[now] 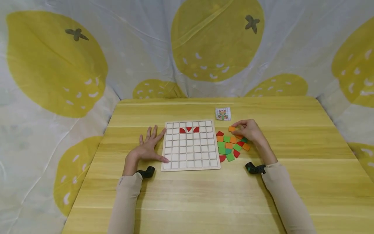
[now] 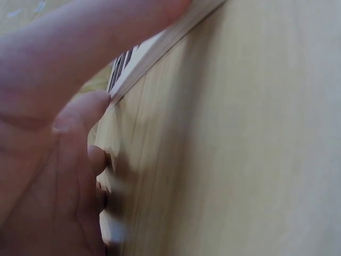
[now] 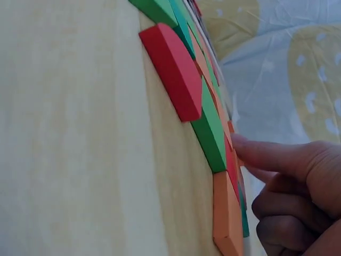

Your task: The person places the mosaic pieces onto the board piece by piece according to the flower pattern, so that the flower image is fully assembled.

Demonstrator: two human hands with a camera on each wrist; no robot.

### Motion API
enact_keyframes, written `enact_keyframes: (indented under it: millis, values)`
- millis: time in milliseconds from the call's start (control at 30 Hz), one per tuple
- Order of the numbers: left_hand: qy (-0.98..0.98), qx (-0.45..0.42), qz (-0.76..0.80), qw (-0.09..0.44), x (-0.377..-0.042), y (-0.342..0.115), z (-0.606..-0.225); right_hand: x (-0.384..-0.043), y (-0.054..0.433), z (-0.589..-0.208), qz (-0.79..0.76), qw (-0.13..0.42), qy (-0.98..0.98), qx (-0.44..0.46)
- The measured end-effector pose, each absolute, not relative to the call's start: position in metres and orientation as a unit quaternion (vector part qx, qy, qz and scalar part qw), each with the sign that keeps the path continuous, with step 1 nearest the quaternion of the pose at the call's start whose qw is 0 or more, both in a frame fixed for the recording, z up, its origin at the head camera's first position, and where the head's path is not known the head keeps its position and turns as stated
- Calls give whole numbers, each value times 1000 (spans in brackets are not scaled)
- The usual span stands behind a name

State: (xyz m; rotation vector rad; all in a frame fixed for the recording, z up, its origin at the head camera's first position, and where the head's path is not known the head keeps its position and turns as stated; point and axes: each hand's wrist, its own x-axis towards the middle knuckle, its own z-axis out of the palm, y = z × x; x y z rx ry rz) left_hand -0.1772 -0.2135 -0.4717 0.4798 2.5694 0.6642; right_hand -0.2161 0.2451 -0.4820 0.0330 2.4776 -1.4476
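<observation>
A wooden grid board (image 1: 189,169) lies flat on the table, with two red quarter-round tiles and a red triangle tile (image 1: 189,129) between them in its second row. My left hand (image 1: 147,148) spreads its fingers at the board's left side; the thumb rests on the lower left corner and a fingertip touches the edge. To the right of the board, my right hand (image 1: 249,130) pinches an orange square tile (image 1: 231,129) between thumb and forefinger, at the far end of a loose tile pile. Its other fingers curl in, as the right wrist view shows.
The pile holds several green, orange, red and teal tiles, among them a green square tile (image 1: 230,157) and a red quarter-round tile (image 3: 173,72). A small pattern card (image 1: 223,113) lies behind it. Lemon-print cloth (image 1: 140,48) hangs behind the table (image 1: 190,201).
</observation>
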Motion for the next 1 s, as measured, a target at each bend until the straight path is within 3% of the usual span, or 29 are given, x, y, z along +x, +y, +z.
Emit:
enact_keyframes:
  millis: [200, 633, 1000]
  values:
    - [931, 169, 238, 219, -174, -217, -471, -213, 228, -472, -500, 118, 857, -28]
    - [931, 174, 235, 220, -178, -215, -470, -212, 132, -471, -516, 160, 836, -96]
    - [929, 175, 240, 220, -179, -213, -472, -217, 120, -475, -503, 145, 847, -90]
